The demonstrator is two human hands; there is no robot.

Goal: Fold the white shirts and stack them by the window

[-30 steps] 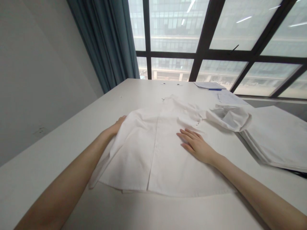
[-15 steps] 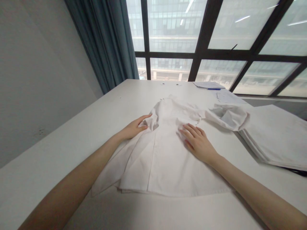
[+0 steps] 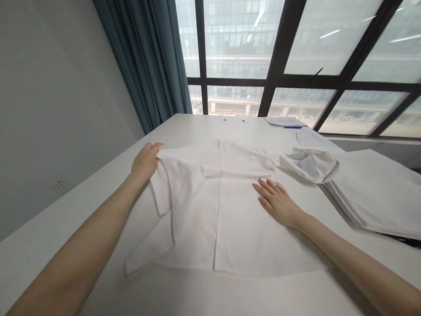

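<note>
A white shirt (image 3: 194, 219) lies spread on the white table, its front seam running down the middle and its hem towards me. My left hand (image 3: 145, 162) is closed on the shirt's upper left edge and holds it out to the side; the fingertips are partly hidden. Folds run from that grip down to the lower left corner. Flat on the right half rests my right hand (image 3: 278, 202), palm down with fingers stretched, just below a crosswise fold. At the right, a crumpled white sleeve (image 3: 312, 164) reaches to the folded cloth pile.
A pile of folded white cloth (image 3: 381, 188) lies at the right, with something black under its edge. Papers (image 3: 283, 120) and a blue pen (image 3: 292, 127) are at the far end of the table (image 3: 197, 125). Beyond are a blue curtain (image 3: 154, 66) and windows.
My left hand has moved left and away from me, pulling the shirt's left side open and flatter. My right hand has shifted slightly right and towards me, still flat on the cloth.
</note>
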